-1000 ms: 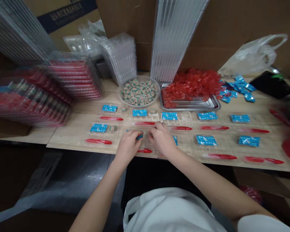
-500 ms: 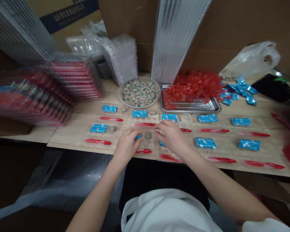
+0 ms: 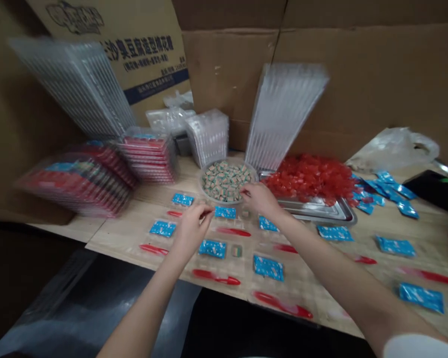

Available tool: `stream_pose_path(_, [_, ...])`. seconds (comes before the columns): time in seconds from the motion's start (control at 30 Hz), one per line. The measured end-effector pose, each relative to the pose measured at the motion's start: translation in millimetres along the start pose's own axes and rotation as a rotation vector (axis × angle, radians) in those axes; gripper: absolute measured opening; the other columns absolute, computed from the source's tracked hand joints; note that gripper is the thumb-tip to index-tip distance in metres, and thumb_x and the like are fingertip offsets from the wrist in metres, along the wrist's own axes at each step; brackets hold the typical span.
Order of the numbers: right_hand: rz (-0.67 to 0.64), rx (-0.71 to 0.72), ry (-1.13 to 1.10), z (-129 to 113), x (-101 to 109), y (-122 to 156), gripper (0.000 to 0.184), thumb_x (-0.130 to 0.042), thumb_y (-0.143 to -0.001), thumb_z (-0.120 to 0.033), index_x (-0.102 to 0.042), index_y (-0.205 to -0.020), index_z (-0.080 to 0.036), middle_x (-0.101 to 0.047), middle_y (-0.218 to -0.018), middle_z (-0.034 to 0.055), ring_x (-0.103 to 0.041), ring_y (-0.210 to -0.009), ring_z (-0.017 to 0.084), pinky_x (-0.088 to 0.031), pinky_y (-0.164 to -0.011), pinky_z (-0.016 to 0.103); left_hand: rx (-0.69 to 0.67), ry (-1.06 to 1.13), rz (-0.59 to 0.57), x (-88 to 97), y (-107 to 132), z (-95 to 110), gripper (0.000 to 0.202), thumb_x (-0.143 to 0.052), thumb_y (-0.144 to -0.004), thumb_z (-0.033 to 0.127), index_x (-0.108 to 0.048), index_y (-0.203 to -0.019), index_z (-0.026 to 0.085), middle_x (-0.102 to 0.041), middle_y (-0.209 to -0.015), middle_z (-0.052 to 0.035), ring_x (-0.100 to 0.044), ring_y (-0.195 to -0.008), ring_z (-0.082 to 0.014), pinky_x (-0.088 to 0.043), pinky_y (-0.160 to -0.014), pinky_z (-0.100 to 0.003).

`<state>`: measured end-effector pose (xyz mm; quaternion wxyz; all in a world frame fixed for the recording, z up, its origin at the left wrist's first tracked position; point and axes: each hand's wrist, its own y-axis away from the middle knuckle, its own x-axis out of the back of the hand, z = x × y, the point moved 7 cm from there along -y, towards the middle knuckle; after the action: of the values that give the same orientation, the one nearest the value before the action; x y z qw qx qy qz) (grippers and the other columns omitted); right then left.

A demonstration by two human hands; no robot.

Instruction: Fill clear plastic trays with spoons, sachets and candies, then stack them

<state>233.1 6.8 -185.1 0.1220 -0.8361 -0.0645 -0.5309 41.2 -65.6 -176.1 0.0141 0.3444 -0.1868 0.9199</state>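
My left hand [image 3: 192,224] is over the left part of the table, thumb and fingertips pinched together. Anything between them is too small to make out. Just right of those fingertips lies a blue packet [image 3: 225,213] in a clear tray. My right hand [image 3: 260,200] reaches to the front right rim of a round clear bowl [image 3: 200,185] filled with small striped squares [image 3: 224,180]. Its fingers are curled together at the squares, and their tips are partly hidden. In front of both hands, another striped square [image 3: 236,250] sits beside a blue packet [image 3: 212,248], above a red slim plastic piece [image 3: 216,277].
Rows of clear trays with blue packets and red pieces cover the table front. Behind stand tall stacks of clear trays [image 3: 283,114] and filled packs [image 3: 149,154]. Right of the bowl, a metal tray [image 3: 345,211] bears a red plastic heap [image 3: 313,176]; loose blue packets [image 3: 390,191] lie beyond.
Both hands have moved forward from the front row of trays. The right hand is now at the bowl, the left near the back row. The camera view has tilted up.
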Motion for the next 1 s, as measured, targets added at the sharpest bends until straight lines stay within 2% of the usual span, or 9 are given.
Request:
stream_pose_path(0.1, [0.004, -0.006, 0.022, -13, -20, -62, 0.012, -0.059, -0.079, -0.02, -0.067, -0.087, -0.016, -0.067, -0.095, 0.0108, -0.06, -0.093, 0.021, -0.042, -0.081, 0.03, 0.028, -0.012, 0.028, -11.5, -38, -12, 0.013, -0.054, -0.079, 0.016, -0.066, -0.084, 0.02, -0.067, -0.082, -0.0058, -0.06, -0.077, -0.0196, -0.046, -0.073, -0.032])
stream_pose_path(0.17, [-0.015, -0.022, 0.032, -18, -37, -82, 0.015, -0.062, -0.076, -0.019, -0.066, -0.09, -0.014, -0.066, -0.097, 0.0135, -0.061, -0.092, 0.022, -0.041, -0.08, 0.03, 0.047, -0.022, 0.018, -30.2, -56, -15, 0.015, -0.054, -0.077, 0.012, -0.065, -0.082, 0.019, -0.067, -0.083, -0.0072, -0.06, -0.079, -0.0206, -0.046, -0.074, -0.033])
stream_pose_path(0.27, [-0.049, -0.032, 0.045, -16, -56, -89, 0.019, -0.055, -0.078, -0.01, -0.064, -0.095, -0.011, -0.065, -0.098, 0.0162, -0.062, -0.09, 0.021, -0.04, -0.078, 0.03, 0.08, -0.032, -0.008, -57.8, -69, -13, 0.018, -0.054, -0.074, 0.007, -0.064, -0.081, 0.019, -0.067, -0.084, -0.0074, -0.06, -0.084, -0.0218, -0.045, -0.08, -0.034])
stream_pose_path(0.37, [-0.075, -0.032, 0.051, -1, -60, -88, 0.022, -0.057, -0.075, -0.01, -0.063, -0.095, -0.011, -0.065, -0.095, 0.0156, -0.062, -0.087, 0.022, -0.041, -0.074, 0.031, 0.138, -0.033, -0.001, -69.9, -68, -12, 0.02, -0.051, -0.075, 0.007, -0.064, -0.087, 0.017, -0.066, -0.09, -0.0111, -0.059, -0.089, -0.0239, -0.044, -0.084, -0.037])
stream_pose_path(0.53, [-0.136, -0.053, 0.005, 23, -58, -93, 0.012, -0.064, -0.071, -0.022, -0.065, -0.081, -0.014, -0.065, -0.071, 0.0056, -0.06, -0.066, 0.019, -0.043, -0.061, 0.029, 0.202, 0.046, -0.023, -57.1, -77, -19, 0.02, -0.052, -0.077, 0.009, -0.064, -0.091, 0.017, -0.066, -0.095, -0.0115, -0.059, -0.094, -0.0238, -0.045, -0.088, -0.037])
stream_pose_path(0.67, [-0.135, -0.057, -0.047, 21, -52, -92, 0.006, -0.068, -0.067, -0.023, -0.065, -0.068, -0.017, -0.065, -0.07, 0.0038, -0.06, -0.071, 0.019, -0.045, -0.067, 0.03, 0.239, 0.2, -0.103, -35.2, -108, -40, 0.017, -0.059, -0.07, 0.005, -0.065, -0.081, 0.016, -0.067, -0.087, -0.0079, -0.061, -0.089, -0.0216, -0.045, -0.088, -0.036])
stream_pose_path(0.8, [-0.129, -0.206, -0.464, 17, -44, -82, 0.011, -0.064, -0.074, -0.026, -0.063, -0.073, -0.016, -0.061, -0.06, 0.0011, -0.057, -0.058, 0.015, -0.046, -0.057, 0.027, 0.292, 0.4, -0.123, -34.9, -129, -49, 0.024, -0.061, -0.069, 0.003, -0.064, -0.09, 0.014, -0.066, -0.092, -0.0061, -0.06, -0.094, -0.0194, -0.042, -0.092, -0.037])
stream_pose_path(0.9, [-0.133, -0.293, -0.857, 11, -38, -68, 0.014, -0.069, -0.071, -0.025, -0.059, -0.07, -0.016, -0.057, -0.052, -0.003, -0.052, -0.048, 0.01, -0.043, -0.047, 0.022, 0.358, 0.592, -0.173, -56.4, -123, -43, 0.015, -0.059, -0.075, 0.009, -0.064, -0.088, 0.015, -0.066, -0.082, -0.0023, -0.062, -0.08, -0.0142, -0.048, -0.084, -0.033])
stream_pose_path(1.0, [-0.089, -0.384, -1.003, 16, -32, -51, 0.015, -0.073, -0.068, -0.019, -0.059, -0.066, -0.015, -0.056, -0.05, -0.004, -0.05, -0.045, 0.008, -0.043, -0.044, 0.019, 0.443, 0.77, -0.207, -78.7, -110, -36, 0.004, -0.06, -0.078, 0.016, -0.062, -0.076, 0.014, -0.064, -0.069, 0.0, -0.061, -0.066, -0.0105, -0.051, -0.075, -0.029])
